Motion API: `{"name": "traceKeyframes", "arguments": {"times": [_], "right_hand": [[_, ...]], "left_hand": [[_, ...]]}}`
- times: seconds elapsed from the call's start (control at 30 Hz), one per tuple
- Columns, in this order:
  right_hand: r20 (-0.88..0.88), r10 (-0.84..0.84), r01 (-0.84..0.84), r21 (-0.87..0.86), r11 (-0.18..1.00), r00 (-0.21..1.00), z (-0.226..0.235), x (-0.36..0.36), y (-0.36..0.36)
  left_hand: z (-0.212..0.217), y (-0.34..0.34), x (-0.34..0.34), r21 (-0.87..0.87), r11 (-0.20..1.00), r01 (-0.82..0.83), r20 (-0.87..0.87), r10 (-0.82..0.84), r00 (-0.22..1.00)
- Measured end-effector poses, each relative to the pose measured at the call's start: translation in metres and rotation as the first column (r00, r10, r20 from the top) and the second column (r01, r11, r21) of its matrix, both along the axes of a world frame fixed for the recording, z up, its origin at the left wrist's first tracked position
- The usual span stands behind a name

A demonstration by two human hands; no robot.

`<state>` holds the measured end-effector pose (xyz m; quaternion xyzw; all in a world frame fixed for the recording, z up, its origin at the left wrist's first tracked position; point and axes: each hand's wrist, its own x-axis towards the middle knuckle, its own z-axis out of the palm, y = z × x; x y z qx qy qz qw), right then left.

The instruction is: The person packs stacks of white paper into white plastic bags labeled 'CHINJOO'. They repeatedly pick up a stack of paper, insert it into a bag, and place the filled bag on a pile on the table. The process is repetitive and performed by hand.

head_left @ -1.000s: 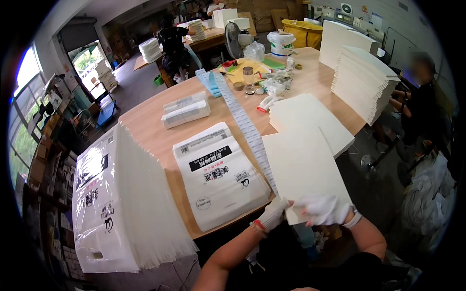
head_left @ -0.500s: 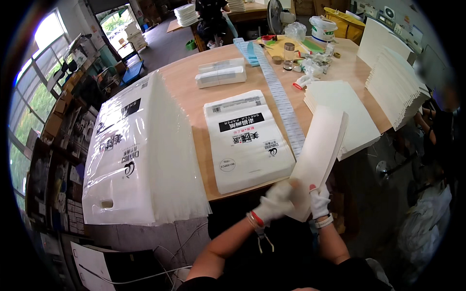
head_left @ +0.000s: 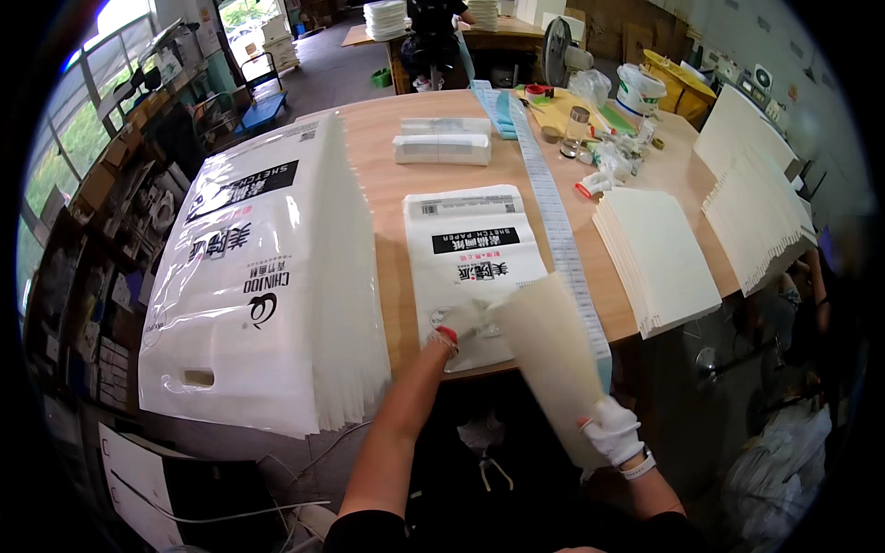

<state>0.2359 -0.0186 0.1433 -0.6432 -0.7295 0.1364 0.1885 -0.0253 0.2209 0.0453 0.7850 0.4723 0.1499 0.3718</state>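
A sheaf of off-white paper slants over the near right part of a flat pile of printed white plastic bags. My right hand, in a white glove, grips the sheaf by its lower right edge. The sheaf looks bent and is somewhat blurred. Also gloved, my left hand is over the lower part of the bag pile, close to the sheaf's upper left edge. Motion smears its fingers, so whether they hold a bag or paper does not show.
A tall pile of large clear-and-white bags covers the table's left side. Paper stacks stand at right, past a blue-white strip of labels. Small wrapped packs, a jar and a bucket lie farther back. Another person sits beyond.
The sheaf has swung left and down, from beside the paper stack to over the bag pile. My left hand has left the sheaf's lower end and moved up onto the bags. The view has shifted.
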Motion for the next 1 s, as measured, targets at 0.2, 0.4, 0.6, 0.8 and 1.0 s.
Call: {"name": "traceKeyframes", "arguments": {"times": [0.2, 0.4, 0.6, 0.8, 1.0], "right_hand": [[0.039, 0.043, -0.017, -0.514, 0.857, 0.998, 0.009, -0.026, 0.041], [0.116, -0.100, 0.143, -0.467, 0.872, 0.988, 0.012, -0.038, 0.116], [0.195, -0.014, 0.104, -0.461, 0.881, 0.981, 0.026, -0.021, 0.105], [0.212, -0.044, 0.120, -0.364, 0.924, 0.976, 0.030, -0.050, 0.128], [0.271, -0.051, 0.144, -0.337, 0.930, 0.961, 0.031, -0.055, 0.129]], "left_hand": [[0.058, 0.067, 0.007, -0.418, 0.899, -0.129, 0.451, 0.328, 0.830], [0.152, 0.028, 0.043, 0.253, 0.945, -0.205, 0.114, 0.182, 0.977], [0.154, 0.041, 0.011, 0.045, 0.945, -0.325, 0.311, 0.296, 0.903], [0.118, 0.003, 0.055, 0.732, 0.570, -0.373, 0.307, 0.214, 0.928], [0.103, 0.010, 0.027, 0.749, 0.642, -0.164, -0.076, 0.330, 0.941]]}}
